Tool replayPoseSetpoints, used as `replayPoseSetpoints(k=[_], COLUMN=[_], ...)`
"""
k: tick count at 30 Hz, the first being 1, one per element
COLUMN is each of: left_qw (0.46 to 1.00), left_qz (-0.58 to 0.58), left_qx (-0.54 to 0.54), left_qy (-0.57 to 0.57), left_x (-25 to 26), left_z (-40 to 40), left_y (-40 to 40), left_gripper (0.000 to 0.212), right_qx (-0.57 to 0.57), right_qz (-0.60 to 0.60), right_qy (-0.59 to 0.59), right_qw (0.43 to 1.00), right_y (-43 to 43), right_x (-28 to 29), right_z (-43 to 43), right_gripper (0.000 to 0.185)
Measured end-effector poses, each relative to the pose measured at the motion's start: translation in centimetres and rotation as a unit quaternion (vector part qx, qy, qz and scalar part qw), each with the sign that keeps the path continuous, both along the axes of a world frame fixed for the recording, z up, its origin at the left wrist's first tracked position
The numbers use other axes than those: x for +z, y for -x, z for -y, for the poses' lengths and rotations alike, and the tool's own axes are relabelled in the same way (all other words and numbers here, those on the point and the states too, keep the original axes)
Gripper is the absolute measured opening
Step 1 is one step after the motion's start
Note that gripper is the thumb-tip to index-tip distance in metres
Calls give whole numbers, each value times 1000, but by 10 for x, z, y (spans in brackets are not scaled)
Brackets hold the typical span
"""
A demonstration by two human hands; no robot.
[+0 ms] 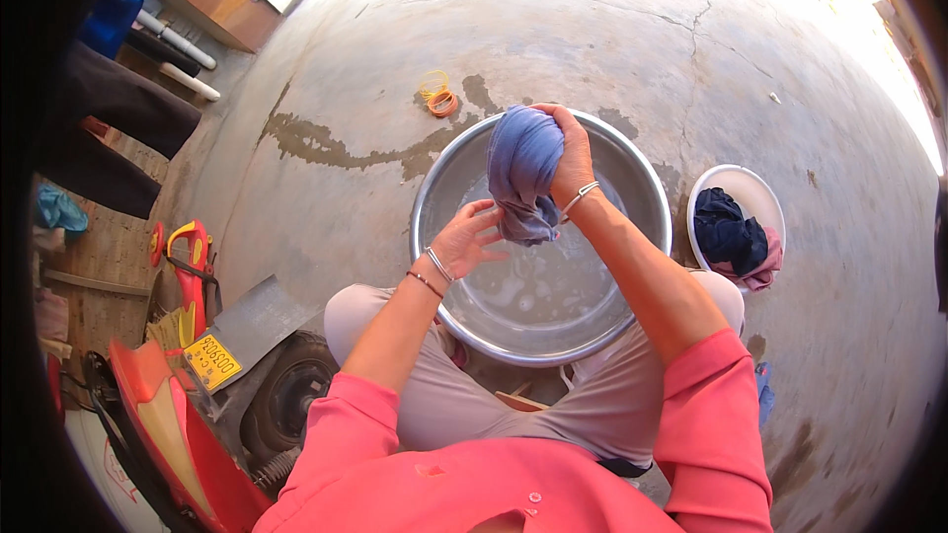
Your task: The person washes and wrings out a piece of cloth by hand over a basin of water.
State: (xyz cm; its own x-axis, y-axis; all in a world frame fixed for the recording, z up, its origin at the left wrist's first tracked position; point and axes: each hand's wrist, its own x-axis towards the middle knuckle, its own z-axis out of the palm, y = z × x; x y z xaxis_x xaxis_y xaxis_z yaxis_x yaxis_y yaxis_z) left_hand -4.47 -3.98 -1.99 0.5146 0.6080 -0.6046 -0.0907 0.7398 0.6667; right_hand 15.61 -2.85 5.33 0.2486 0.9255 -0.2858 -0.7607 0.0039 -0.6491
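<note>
In my right hand [572, 152] is a bunched, wet-looking blue-grey cloth [522, 155], raised over a wide metal basin [453, 303]. The cloth's lower end hangs in loose folds. My left hand [466, 240] is just left of that hanging end, fingers spread, palm turned toward it; whether a fingertip touches the fabric I cannot tell. Cloudy water [533, 289] with patches of suds lies in the basin. The basin stands between my knees. Both wrists wear bracelets.
Right of the basin, a white plastic tub [763, 196] holds dark navy [729, 229] and pink cloth [766, 263]. A coil of orange and yellow cord [442, 102] lies beyond the basin on cracked concrete. To my left stand a red scooter [185, 437] and a red-and-yellow ride-on toy [192, 266]. Dark trousers [126, 104] hang farther left.
</note>
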Motion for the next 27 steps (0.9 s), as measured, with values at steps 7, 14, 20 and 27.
replayPoseSetpoints(k=[7,14,20,27], left_qw=[910,930,896,922], left_qz=[309,358,439,332], left_qx=[127,54,45,186], left_qy=[247,69,44,71], left_x=[-17,-20,-56,-37], left_z=[48,47,32,31], left_y=[-22,-35,-6,9], left_gripper=[68,76,75,44], right_qx=[120,180,291,198], right_qz=[33,543,740,747], right_qy=[-71,-279,-435,-307], right_qw=[990,771,423,555], right_y=[5,35,34,42], right_x=[17,19,4,-38], right_z=[28,99,141,153], right_gripper=[26,33,37,41])
